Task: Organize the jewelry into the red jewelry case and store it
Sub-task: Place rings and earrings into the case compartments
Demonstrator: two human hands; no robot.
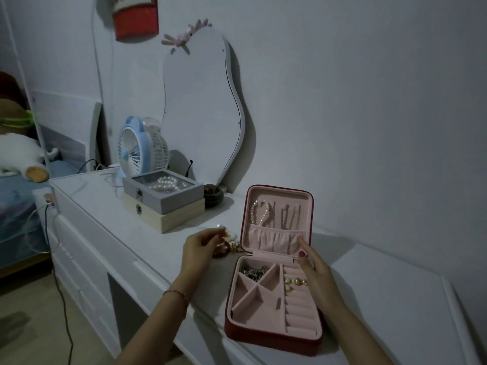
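Note:
The red jewelry case [266, 338] lies open on the white dresser, its pink lid upright. A pearl bracelet [259, 212] and thin chains [290, 216] hang inside the lid above an elastic pocket. Silver pieces [251, 272] fill one tray compartment and gold earrings [295, 281] sit in the ring rolls. My left hand [200, 248] pinches a pearl piece [220, 227] over a small pile of loose jewelry [228, 245] left of the case. My right hand [313, 270] hovers over the case's hinge, fingers straight, fingertips at the lid pocket.
Two stacked boxes [163, 204], the top one with a glass lid and pearls inside, stand behind the pile. A blue desk fan [138, 150], a wavy mirror [203, 111] and a dark round dish [213, 194] line the wall. Cables hang off the dresser's left end.

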